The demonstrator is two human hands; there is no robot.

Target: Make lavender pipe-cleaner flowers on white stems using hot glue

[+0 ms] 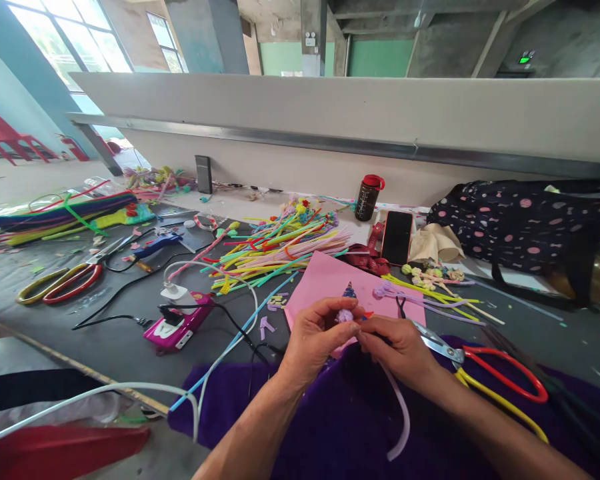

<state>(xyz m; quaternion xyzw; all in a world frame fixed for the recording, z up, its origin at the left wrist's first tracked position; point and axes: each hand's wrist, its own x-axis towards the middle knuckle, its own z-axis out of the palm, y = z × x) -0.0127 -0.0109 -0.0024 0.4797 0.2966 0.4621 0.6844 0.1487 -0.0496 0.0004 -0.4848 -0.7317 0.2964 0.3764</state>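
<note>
In front of me, over a dark purple cloth (300, 447), my left hand (313, 340) pinches a small lilac ball of curled pipe cleaner (345, 316). Close against it, my right hand (403, 347) has thumb and fingers pressed together at the ball's edge. From under that hand a lilac pipe cleaner (401, 415) hangs down in a curve; whether it joins the ball is hidden by the fingers. Pink paper (320, 283) lies just behind the hands. More lilac pipe cleaner pieces (387, 291) rest on its right side.
Large scissors (503, 357) lie right of my right hand; another pair (75, 280) is at the left. A magenta power strip (180, 327) with cables stands left. Behind are a pile of colourful pipe cleaners (280, 253), a phone (397, 237), a bottle (367, 200) and a patterned bag (525, 227).
</note>
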